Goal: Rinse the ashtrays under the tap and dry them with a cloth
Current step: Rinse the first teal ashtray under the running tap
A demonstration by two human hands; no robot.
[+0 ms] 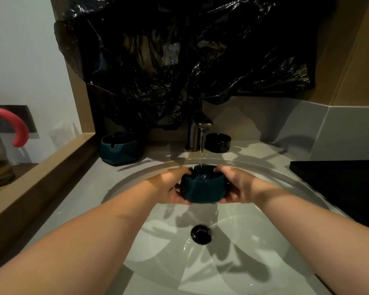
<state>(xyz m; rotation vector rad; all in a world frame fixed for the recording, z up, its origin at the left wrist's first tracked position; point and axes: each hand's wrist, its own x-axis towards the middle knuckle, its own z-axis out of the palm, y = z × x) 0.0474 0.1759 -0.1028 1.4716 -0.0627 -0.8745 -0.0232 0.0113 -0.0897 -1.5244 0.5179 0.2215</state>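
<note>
A dark teal faceted ashtray [202, 187] is held over the middle of the sink [254, 241], above and on the far side of the drain [201, 234]. It is directly under the tap [197, 133]. It sits upright with its open mouth facing up and its base facing down toward the basin. It is squat, wider than it is tall, and its width runs left to right between the two hands. Seen from above it looks roughly as deep as it is wide, so no clear long axis shows. A notch is visible in its far rim.

The left hand [168, 186] grips the ashtray's left side, with the thumb up at the rim and the fingers curled beneath the base. The right hand [235, 186] grips the right side in the same way, thumb at the rim and fingers wrapped under. Both forearms reach in from the near edge.

A thin stream of water [201, 155] falls from the spout into the far part of the ashtray's bowl, and the inside glistens wet.

On the grey desk [90, 188], a second teal ashtray [120, 147] stands upright at the far left, near a wooden ledge [41, 177]. A round black ashtray [218, 142] stands just to the right of the tap, also mouth up. A flat black object [339, 188] lies on the desk at the right. Crumpled black plastic sheeting [179, 60] hangs on the wall behind the tap, and a pink hook [16, 126] shows at the far left edge.
</note>
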